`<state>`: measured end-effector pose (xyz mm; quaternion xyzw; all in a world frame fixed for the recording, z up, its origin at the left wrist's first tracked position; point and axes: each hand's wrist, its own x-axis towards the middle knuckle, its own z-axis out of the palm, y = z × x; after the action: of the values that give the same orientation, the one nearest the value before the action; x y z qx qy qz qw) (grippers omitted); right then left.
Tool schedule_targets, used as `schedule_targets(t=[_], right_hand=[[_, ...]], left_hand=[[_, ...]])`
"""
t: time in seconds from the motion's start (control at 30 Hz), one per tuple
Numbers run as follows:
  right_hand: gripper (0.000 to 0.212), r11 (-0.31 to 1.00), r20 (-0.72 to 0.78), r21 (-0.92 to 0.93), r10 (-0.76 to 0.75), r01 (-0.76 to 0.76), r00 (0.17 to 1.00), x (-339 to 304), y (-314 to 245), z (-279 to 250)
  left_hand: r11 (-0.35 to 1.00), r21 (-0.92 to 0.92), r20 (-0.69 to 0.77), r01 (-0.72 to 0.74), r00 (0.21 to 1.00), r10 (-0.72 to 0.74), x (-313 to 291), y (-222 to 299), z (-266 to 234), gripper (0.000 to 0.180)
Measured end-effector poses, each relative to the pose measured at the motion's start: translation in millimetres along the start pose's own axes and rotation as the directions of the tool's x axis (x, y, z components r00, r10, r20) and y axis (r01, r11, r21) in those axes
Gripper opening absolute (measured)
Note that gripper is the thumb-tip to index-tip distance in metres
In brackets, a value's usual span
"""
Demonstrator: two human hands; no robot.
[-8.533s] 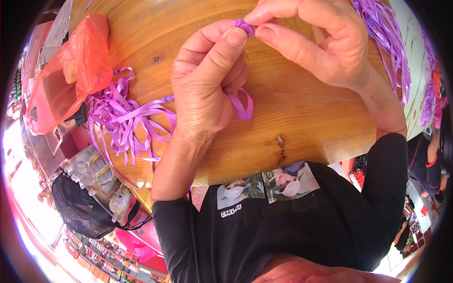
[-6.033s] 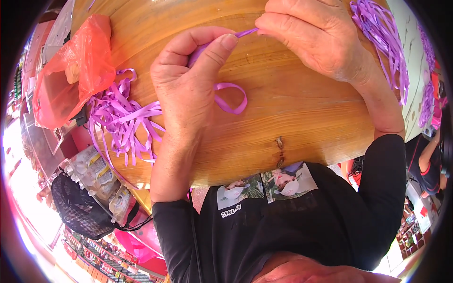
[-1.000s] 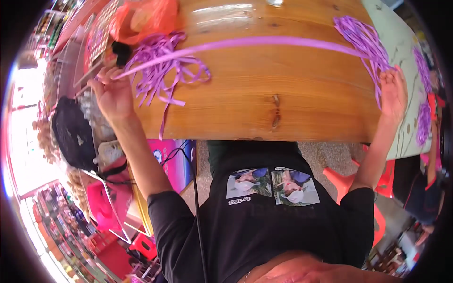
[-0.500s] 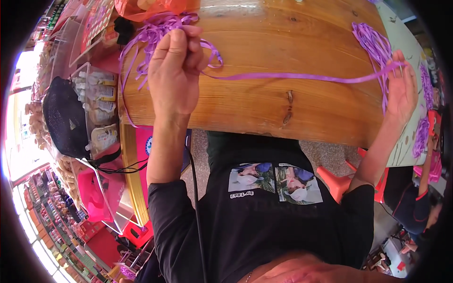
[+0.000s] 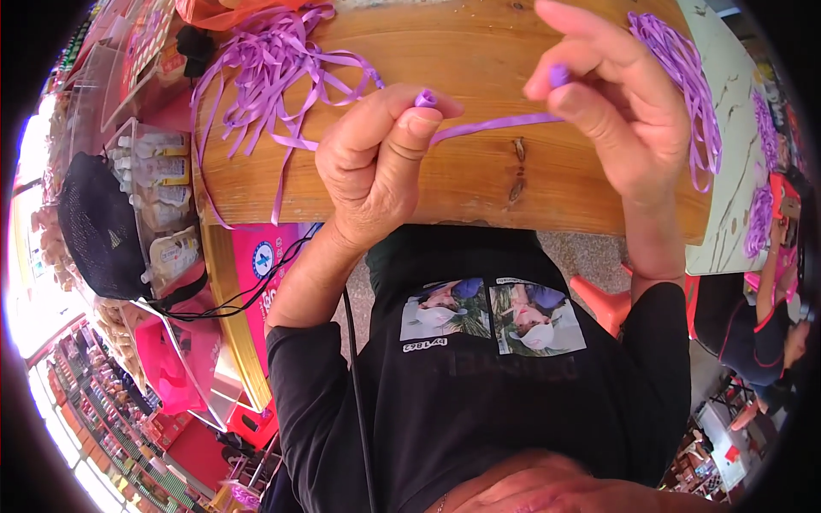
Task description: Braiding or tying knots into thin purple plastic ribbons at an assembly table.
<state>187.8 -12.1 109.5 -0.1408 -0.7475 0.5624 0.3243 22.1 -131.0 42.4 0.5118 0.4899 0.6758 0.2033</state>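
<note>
**Surroundings, bench and periphery**

Wooden bench [image 5: 479,190]: dark knots near front edge. Red translucent plastic bag [image 5: 224,14] at upper left, cut off by frame. Left side: black mesh item [image 5: 101,227] beside small clear bottles [image 5: 168,171]; pink bag [image 5: 168,363] lower down. Right: pale marbled tabletop [image 5: 729,201]; orange-red stool [image 5: 600,303], partly hidden. Far right: another person [image 5: 746,333], dark clothing, red trim. Lower left: stocked shelves [image 5: 111,415], contents too small to identify.

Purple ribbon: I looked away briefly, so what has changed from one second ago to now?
The left hand has moved right and the right hand left, so they are closer together. The ribbon strip, then stretched wide between them, now spans a shorter gap. A small purple roll now shows in the left hand's grip. The tangled ribbon pile and ribbon bundle stay on the table.
</note>
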Motion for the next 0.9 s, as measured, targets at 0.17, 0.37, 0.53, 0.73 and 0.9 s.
schedule_targets(t=[0.17, 0.37, 0.53, 0.73, 0.9], right_hand=[[0.031, 0.995, 0.097, -0.053, -0.083, 0.088, 0.992, 1, 19, 2], [0.024, 0.979, 0.203, -0.187, -0.041, 0.08, 0.978, 11, -6, -8], [0.021, 0.967, 0.173, -0.148, -0.183, 0.209, 0.968, 10, 4, -4], [0.018, 0.964, 0.204, -0.264, 0.026, 0.029, 0.979, 11, 3, -11], [0.018, 0.902, 0.188, -0.147, -0.378, 0.406, 0.907, 13, 35, -4]], left_hand=[[0.998, 0.057, 0.043, 0.016, 0.999, -0.018, -2, 4, 2, 0.015], [0.992, 0.123, 0.076, 0.008, 0.997, -0.018, 2, 3, 7, 0.012], [0.956, 0.247, 0.13, -0.156, 0.983, 0.127, 2, -2, 11, 0.011], [0.971, 0.211, 0.176, -0.113, 0.981, 0.076, 7, 1, 16, 0.01], [0.975, 0.163, 0.167, -0.153, 0.978, 0.126, 5, -5, 14, 0.011]])
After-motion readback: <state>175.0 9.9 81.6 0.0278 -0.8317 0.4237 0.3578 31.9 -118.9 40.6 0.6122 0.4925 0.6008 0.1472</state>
